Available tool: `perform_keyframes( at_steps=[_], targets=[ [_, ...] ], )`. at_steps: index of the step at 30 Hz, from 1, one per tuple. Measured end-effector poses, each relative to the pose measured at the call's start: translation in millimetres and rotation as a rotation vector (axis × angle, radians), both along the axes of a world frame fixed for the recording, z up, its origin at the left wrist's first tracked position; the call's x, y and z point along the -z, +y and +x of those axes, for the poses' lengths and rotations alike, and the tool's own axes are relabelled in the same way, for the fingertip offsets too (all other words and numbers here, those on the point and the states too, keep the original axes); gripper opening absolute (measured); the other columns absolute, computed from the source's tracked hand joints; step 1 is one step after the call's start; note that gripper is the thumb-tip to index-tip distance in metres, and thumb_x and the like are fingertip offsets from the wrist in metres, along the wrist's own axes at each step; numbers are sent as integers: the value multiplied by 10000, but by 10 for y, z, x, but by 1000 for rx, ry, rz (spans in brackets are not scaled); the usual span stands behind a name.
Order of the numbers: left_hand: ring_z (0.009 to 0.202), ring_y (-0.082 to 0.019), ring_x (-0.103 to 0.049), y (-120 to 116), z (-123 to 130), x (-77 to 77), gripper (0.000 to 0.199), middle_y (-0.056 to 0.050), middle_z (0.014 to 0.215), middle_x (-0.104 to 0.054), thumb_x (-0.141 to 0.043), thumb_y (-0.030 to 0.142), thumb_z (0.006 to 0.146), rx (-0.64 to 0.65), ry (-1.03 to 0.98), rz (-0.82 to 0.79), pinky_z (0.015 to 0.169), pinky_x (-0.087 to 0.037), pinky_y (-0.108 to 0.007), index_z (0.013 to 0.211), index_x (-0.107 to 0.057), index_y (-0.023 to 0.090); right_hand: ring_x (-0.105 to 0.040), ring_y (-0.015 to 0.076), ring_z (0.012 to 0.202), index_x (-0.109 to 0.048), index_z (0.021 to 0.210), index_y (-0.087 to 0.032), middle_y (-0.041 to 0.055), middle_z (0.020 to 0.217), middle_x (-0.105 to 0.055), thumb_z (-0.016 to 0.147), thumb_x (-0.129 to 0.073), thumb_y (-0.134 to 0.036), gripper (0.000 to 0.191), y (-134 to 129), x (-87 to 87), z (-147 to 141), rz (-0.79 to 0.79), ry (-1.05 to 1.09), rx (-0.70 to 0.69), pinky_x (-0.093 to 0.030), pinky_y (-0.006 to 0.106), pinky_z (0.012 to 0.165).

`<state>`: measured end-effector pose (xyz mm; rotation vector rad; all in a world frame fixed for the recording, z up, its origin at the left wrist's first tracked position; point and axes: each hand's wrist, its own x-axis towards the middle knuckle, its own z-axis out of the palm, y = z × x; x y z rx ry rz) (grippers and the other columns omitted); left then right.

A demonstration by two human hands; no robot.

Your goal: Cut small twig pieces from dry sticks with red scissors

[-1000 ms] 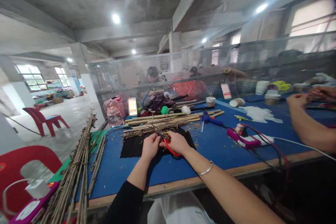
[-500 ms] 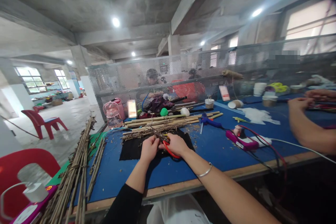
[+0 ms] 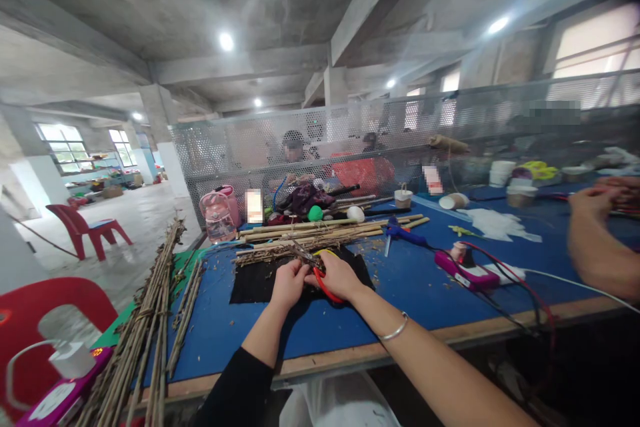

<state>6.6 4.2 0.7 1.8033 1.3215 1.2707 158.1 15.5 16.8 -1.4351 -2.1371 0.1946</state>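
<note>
My right hand [image 3: 336, 276] is closed around red-and-yellow-handled scissors [image 3: 327, 289], whose blades point away and to the left. Close beside it, my left hand [image 3: 290, 285] has its fingers pinched together by the blades; whatever sits between them is too small to make out. Both hands are over a black cloth [image 3: 250, 284] on the blue tabletop [image 3: 240, 340]. Just beyond the hands lies a row of thin twigs [image 3: 260, 256], with thicker pale sticks [image 3: 330, 233] behind it.
A long bundle of dry stalks [image 3: 145, 320] lies at the left table edge. To the right are a blue glue gun [image 3: 405, 233], a purple power strip [image 3: 467, 271] with cables, and a co-worker's arm [image 3: 600, 247]. A perforated metal screen [image 3: 225, 147] stands behind.
The view has shifted slightly, so the scene sits a little further right. My hands keep nearly the same pose at the scissors. The co-worker's hands have moved a little right.
</note>
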Motion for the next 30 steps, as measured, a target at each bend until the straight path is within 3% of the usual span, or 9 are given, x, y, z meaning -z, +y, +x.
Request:
perform_keyframes(
  at_steps=[14,19,23,30],
  targets=[
    [511,-109,-474,22,-22,16,295,-14,610,-602,-471,369,782,4,-19,23,507,-370,-212,801,-657,141,-597,187,695,-565,793,-215,39,756,-646,662,-530,-673,478,37,13,40,-15,-87,48,-309,245,547],
    [474,-107,-484,48,-5,26,300,-16,614,-618,-474,384,776,15,-128,-80,476,-389,-215,840,-646,146,-601,194,748,-604,781,-223,50,785,-657,669,-537,-661,456,33,-4,50,-20,-115,65,-353,248,609],
    [535,-120,-539,70,0,45,294,-37,691,-650,-459,385,785,28,-206,-139,499,-424,-217,834,-620,145,-583,181,829,-585,875,-215,41,909,-627,665,-580,-615,452,23,-7,22,26,-45,39,-377,248,657],
    [626,-147,-570,87,-31,48,265,-51,699,-662,-459,346,794,-68,-58,-65,614,-440,-242,705,-612,149,-533,205,885,-538,922,-171,75,936,-568,640,-628,-576,502,50,47,-17,99,-33,-15,-381,303,755]
  ],
)
